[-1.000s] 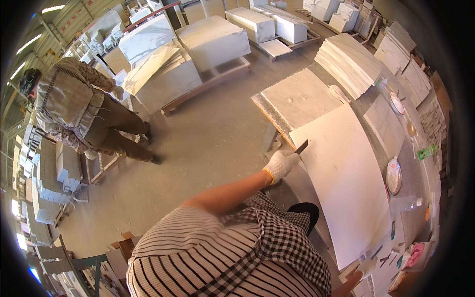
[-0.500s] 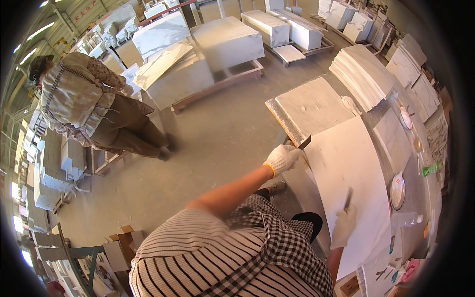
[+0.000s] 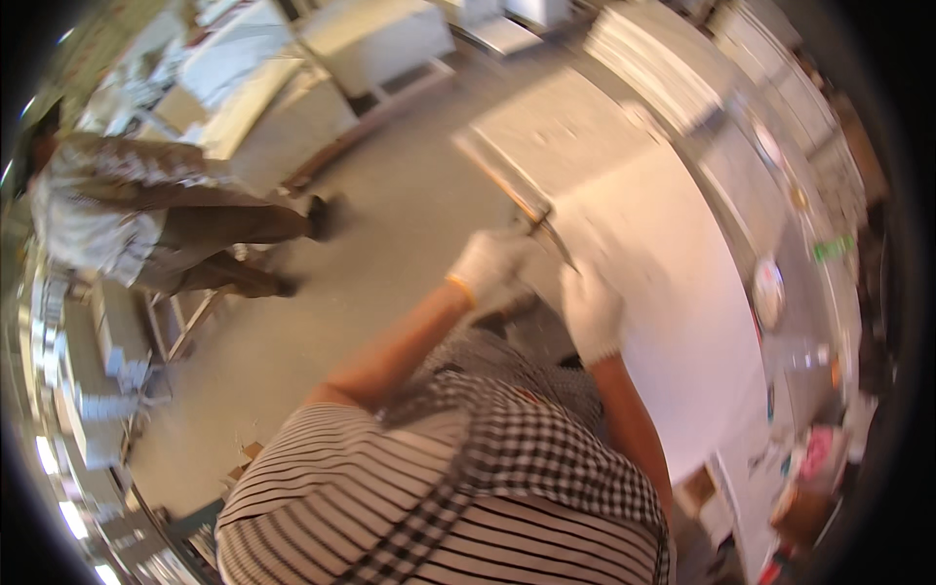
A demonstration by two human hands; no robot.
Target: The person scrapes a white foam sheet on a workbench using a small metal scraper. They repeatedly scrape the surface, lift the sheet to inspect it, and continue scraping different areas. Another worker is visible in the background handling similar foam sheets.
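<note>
The picture is motion-blurred. A large white sheet (image 3: 682,292) lies curved over a long bench on the right. My left hand (image 3: 490,263), in a white glove, is curled at the sheet's near-left corner and seems to grip its edge. Close beside it, my right hand (image 3: 592,312), also gloved, rests on the sheet's left edge and holds a thin dark tool (image 3: 554,241) that points up toward the corner. A stack of grey-white boards (image 3: 565,132) lies just beyond the sheet.
Another person (image 3: 146,219) in brown clothes bends over at the left, beside low shelving (image 3: 107,341). Pallets of white slabs (image 3: 380,44) stand at the back. Small items clutter the bench's right side (image 3: 809,458). Bare concrete floor (image 3: 390,234) lies between.
My right hand has come up from lower on the sheet to its left edge, next to my left hand. My head has swung, and the view is blurred. The other person has shifted slightly.
</note>
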